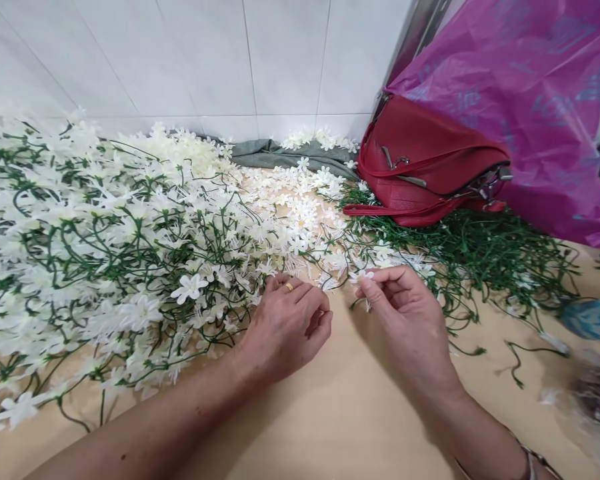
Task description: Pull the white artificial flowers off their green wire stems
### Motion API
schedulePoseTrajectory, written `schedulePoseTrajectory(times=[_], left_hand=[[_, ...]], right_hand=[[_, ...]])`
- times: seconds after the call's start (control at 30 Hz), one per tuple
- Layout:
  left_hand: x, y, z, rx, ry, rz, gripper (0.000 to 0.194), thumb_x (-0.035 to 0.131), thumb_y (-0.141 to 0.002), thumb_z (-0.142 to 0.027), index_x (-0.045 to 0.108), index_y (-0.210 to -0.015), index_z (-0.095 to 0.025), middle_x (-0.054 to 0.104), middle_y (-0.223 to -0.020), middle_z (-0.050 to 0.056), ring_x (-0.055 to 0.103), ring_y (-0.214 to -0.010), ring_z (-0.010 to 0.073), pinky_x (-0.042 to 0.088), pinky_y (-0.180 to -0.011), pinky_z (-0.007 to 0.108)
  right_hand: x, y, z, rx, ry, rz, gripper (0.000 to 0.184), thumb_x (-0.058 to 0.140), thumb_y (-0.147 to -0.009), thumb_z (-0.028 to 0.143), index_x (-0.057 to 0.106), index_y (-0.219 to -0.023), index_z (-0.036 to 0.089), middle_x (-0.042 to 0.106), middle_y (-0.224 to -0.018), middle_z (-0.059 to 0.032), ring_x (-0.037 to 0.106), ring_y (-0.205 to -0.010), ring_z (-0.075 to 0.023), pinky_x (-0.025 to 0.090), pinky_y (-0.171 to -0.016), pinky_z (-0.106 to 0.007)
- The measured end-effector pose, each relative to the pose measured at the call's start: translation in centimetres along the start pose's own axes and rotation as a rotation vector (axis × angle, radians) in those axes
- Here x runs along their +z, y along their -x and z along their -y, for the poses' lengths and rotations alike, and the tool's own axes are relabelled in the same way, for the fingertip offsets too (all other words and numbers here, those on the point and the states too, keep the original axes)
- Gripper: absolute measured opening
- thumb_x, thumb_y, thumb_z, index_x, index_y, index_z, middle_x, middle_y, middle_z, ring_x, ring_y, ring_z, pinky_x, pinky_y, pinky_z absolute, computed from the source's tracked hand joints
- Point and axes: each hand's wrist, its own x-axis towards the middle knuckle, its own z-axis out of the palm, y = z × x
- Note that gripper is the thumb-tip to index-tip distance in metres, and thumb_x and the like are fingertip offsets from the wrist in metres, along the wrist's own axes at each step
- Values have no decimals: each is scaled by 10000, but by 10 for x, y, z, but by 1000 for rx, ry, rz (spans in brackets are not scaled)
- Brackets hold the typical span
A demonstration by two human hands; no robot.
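Left hand [287, 327] is loosely curled at 6 o'clock by the flower pile [130, 220] — can't tell if it's got anything. Right hand [413, 320], around 4, has thumb and fingertips pinched shut on a small white flower [361, 275] above the table [340, 420]. Big pile's over at 9, green stems [460, 250] at 3. Loose blossoms [303, 207] at 12, red bag [430, 157] at 2 — purple plastic bag [525, 107] behind that.
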Motion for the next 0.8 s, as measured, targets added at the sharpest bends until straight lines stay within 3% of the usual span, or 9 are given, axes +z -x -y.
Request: schedulePoseTrajectory(times=[0.23, 0.4, 0.63, 0.8], left_hand=[[1, 0, 6, -85, 116, -173, 72, 574, -1015, -170, 625, -1008, -220, 778, -948, 8, 697, -891, 185, 439, -935, 376], [2, -1, 11, -164, 256, -299, 153, 609, -993, -144, 666, -1103, -232, 789, -1024, 34, 724, -928, 187, 507, -875, 329], [-5, -5, 5, -145, 351, -325, 163, 610, -958, -86, 703, -1020, -204, 775, -924, 25, 711, -866, 167, 519, -822, 299], [-5, -5, 4, -32, 365, -201, 180, 596, -943, -76, 676, -1039, -207, 770, -899, 19, 706, -841, 173, 506, -869, 350]], right_hand=[[1, 1, 1, 9, 30, 21, 126, 736, -883, 344, 674, -885, 235, 633, -761, 6, 577, -725, -164, 487, -701, -301], [0, 1, 0, -7, 61, 29, 145, 723, -891, 369, 688, -875, 229, 635, -743, 1, 575, -716, -173, 476, -687, -308], [0, 1, 0, 14, 36, 24, 93, 722, -890, 337, 702, -896, 246, 648, -764, 4, 572, -730, -169, 465, -713, -310], [0, 0, -2, 32, 13, 24, 107, 734, -893, 347, 697, -903, 247, 639, -755, 9, 560, -727, -163, 451, -705, -302]])
